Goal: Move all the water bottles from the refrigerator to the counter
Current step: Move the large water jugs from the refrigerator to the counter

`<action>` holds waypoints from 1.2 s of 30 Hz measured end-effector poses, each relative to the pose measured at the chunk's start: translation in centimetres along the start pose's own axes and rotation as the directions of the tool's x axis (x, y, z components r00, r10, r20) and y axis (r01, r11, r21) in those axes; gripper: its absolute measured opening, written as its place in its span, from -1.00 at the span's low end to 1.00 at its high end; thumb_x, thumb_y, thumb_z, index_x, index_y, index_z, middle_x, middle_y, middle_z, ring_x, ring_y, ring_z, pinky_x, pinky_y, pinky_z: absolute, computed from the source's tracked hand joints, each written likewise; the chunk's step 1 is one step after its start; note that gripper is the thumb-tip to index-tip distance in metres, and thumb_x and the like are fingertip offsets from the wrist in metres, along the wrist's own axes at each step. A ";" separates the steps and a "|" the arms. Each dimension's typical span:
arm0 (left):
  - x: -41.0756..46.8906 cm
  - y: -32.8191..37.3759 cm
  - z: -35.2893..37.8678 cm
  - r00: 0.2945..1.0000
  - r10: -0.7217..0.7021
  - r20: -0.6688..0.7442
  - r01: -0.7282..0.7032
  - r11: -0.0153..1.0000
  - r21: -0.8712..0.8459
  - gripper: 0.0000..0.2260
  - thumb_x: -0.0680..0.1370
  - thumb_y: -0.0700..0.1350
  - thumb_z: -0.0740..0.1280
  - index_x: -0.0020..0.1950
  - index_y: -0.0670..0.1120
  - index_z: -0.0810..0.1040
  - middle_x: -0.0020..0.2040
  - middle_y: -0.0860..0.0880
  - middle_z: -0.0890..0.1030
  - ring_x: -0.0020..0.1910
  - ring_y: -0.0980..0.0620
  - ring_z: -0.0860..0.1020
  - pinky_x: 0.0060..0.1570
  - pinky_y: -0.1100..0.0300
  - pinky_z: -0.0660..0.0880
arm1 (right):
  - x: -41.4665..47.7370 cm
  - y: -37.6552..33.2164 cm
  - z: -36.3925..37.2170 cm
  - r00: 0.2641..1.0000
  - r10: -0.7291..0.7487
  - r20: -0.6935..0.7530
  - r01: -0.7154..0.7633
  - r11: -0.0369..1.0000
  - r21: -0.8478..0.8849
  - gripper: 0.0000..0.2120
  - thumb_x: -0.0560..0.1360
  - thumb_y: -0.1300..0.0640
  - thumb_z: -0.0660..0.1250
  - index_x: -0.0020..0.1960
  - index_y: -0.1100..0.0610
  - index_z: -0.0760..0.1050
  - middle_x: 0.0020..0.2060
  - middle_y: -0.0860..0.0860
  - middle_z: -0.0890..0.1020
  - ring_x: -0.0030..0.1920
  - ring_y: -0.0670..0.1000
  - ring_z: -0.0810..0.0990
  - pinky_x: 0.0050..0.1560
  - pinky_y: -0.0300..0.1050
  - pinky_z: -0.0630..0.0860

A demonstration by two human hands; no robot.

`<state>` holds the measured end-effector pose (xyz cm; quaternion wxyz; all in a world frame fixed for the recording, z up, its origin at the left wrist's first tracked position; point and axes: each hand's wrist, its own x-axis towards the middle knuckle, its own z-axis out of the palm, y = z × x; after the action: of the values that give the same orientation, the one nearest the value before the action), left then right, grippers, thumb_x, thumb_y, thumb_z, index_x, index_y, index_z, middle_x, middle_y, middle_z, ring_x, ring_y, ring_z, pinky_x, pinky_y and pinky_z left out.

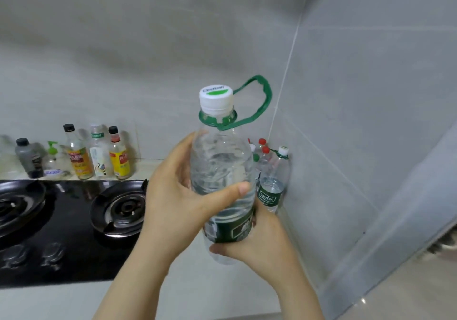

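I hold a large clear water bottle (222, 169) upright above the counter (193, 292); it has a white cap, a green carry loop and a dark green label. My left hand (178, 196) grips its upper body, thumb across the front. My right hand (262, 243) cups and grips its lower part, at the label and base. Behind it, in the wall corner, a second large bottle (273, 183) of the same kind stands on the counter with several small bottles with red and green caps (262, 150). The refrigerator is out of view.
A black gas hob (74, 225) with two burners fills the left of the counter. Sauce and oil bottles (99, 154) line the tiled back wall behind it. A grey tiled side wall (358, 146) closes off the right.
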<state>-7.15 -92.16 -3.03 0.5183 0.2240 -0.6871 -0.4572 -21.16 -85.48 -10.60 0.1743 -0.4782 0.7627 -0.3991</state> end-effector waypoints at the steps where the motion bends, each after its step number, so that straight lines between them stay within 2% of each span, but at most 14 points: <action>1: 0.7 -0.8 0.2 1.000 -0.012 0.013 0.012 1.000 -0.002 -0.33 0.18 -0.05 0.65 0.25 0.06 0.53 0.11 0.16 0.66 0.10 0.21 0.62 0.02 0.34 0.55 | 0.7 0.5 0.2 1.000 0.011 -0.005 -0.011 1.000 0.001 -0.16 -0.05 -0.21 0.58 0.19 -0.20 0.37 -0.02 -0.30 0.64 0.01 -0.24 0.61 0.01 -0.14 0.59; 4: 2.8 -3.1 1.3 0.998 -0.042 0.044 0.042 0.999 0.002 -0.35 0.19 -0.04 0.63 0.25 0.07 0.53 0.11 0.17 0.66 0.09 0.22 0.62 -0.01 0.37 0.54 | 3.2 2.1 0.6 0.999 0.035 -0.014 -0.035 0.999 0.012 -0.18 -0.05 -0.20 0.59 0.17 -0.19 0.38 -0.04 -0.29 0.64 0.00 -0.25 0.61 -0.01 -0.18 0.58; 6: 4.2 -4.7 2.1 0.997 -0.064 0.052 0.064 0.998 0.016 -0.32 0.20 -0.03 0.63 0.29 0.05 0.51 0.14 0.15 0.65 0.11 0.19 0.62 0.03 0.30 0.56 | 5.2 3.3 0.8 0.999 0.046 -0.011 -0.045 0.998 0.031 -0.18 -0.05 -0.19 0.59 0.17 -0.20 0.37 -0.04 -0.29 0.64 0.00 -0.26 0.61 -0.01 -0.18 0.59; 9: 6.5 -7.2 3.6 0.993 -0.093 0.069 0.089 0.995 0.050 -0.33 0.22 -0.11 0.65 0.29 0.03 0.51 0.14 0.11 0.66 0.12 0.15 0.63 0.09 0.14 0.58 | 8.3 5.4 1.2 0.998 0.056 0.004 -0.056 0.997 0.048 -0.18 -0.05 -0.20 0.59 0.16 -0.20 0.37 -0.02 -0.28 0.65 0.00 -0.24 0.62 0.00 -0.13 0.60; 13: 9.5 -10.4 6.1 0.987 -0.135 0.085 0.127 0.988 0.091 -0.37 0.24 -0.19 0.63 0.27 0.02 0.52 0.11 0.10 0.67 0.09 0.15 0.64 0.08 0.12 0.59 | 12.3 8.4 1.6 0.997 0.074 0.011 -0.074 0.992 0.099 -0.18 -0.03 -0.17 0.59 0.18 -0.19 0.36 0.01 -0.26 0.65 0.03 -0.22 0.62 0.03 -0.12 0.59; 16: 11.2 -12.6 7.9 0.981 -0.169 0.094 0.158 0.981 0.115 -0.37 0.24 -0.19 0.63 0.27 0.02 0.52 0.11 0.10 0.66 0.10 0.14 0.63 0.10 0.12 0.58 | 14.9 10.6 1.6 0.995 0.087 0.042 -0.091 0.990 0.107 -0.17 0.01 -0.12 0.61 0.22 -0.16 0.37 0.03 -0.26 0.64 0.06 -0.24 0.60 0.08 -0.19 0.56; 19: 12.4 -14.5 9.2 0.977 -0.190 0.096 0.177 0.975 0.131 -0.37 0.24 -0.20 0.63 0.26 0.01 0.52 0.10 0.10 0.67 0.08 0.16 0.64 0.08 0.17 0.59 | 17.0 12.5 1.8 0.994 0.095 0.059 -0.101 0.988 0.116 -0.19 0.00 -0.14 0.61 0.18 -0.19 0.36 0.03 -0.25 0.65 0.07 -0.23 0.60 0.10 -0.15 0.56; 22: 13.6 -16.3 9.8 0.968 -0.223 0.114 0.205 0.967 0.151 -0.37 0.24 -0.19 0.64 0.26 0.02 0.53 0.09 0.10 0.68 0.07 0.15 0.64 0.09 0.10 0.59 | 18.3 13.9 2.2 0.991 0.117 0.065 -0.125 0.984 0.130 -0.21 0.00 -0.13 0.61 0.15 -0.24 0.34 0.03 -0.25 0.65 0.06 -0.24 0.60 0.10 -0.15 0.56; 25: 14.7 -17.7 10.0 0.960 -0.237 0.147 0.210 0.962 0.173 -0.35 0.22 -0.13 0.65 0.26 0.05 0.53 0.09 0.10 0.68 0.07 0.13 0.65 0.09 0.03 0.59 | 19.1 14.4 2.7 0.990 0.130 0.059 -0.137 0.981 0.138 -0.21 0.00 -0.15 0.60 0.17 -0.20 0.37 0.04 -0.26 0.64 0.07 -0.24 0.60 0.11 -0.14 0.56; 29: 15.9 -19.2 10.0 0.946 -0.259 0.193 0.223 0.956 0.190 -0.35 0.21 -0.17 0.65 0.26 0.02 0.53 0.07 0.11 0.68 0.05 0.17 0.65 0.08 0.12 0.59 | 19.7 15.2 3.6 0.988 0.155 0.023 -0.156 0.980 0.127 -0.19 -0.01 -0.17 0.60 0.17 -0.28 0.32 0.07 -0.26 0.64 0.09 -0.23 0.60 0.11 -0.15 0.56; 33: 16.4 -21.1 10.1 0.923 -0.295 0.248 0.252 0.949 0.191 -0.33 0.20 -0.20 0.66 0.26 0.00 0.53 0.08 0.11 0.68 0.06 0.16 0.65 0.11 0.10 0.58 | 20.1 16.3 4.7 0.979 0.205 0.001 -0.204 0.971 0.126 -0.19 -0.02 -0.19 0.57 0.18 -0.16 0.38 0.04 -0.22 0.65 0.07 -0.21 0.61 0.09 -0.16 0.56; 36: 16.7 -22.5 10.4 0.908 -0.304 0.289 0.248 0.945 0.215 -0.33 0.20 -0.20 0.65 0.26 0.02 0.53 0.05 0.14 0.68 0.03 0.20 0.64 0.05 0.25 0.57 | 20.6 17.6 5.8 0.966 0.258 -0.015 -0.252 0.951 0.179 -0.21 -0.03 -0.14 0.59 0.17 -0.15 0.41 0.01 -0.23 0.65 0.04 -0.23 0.61 0.08 -0.12 0.57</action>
<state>-26.45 -111.95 -14.38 0.3093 0.2868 -0.7599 -0.4946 -37.73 -101.96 -25.48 0.2513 -0.3508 0.7830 -0.4480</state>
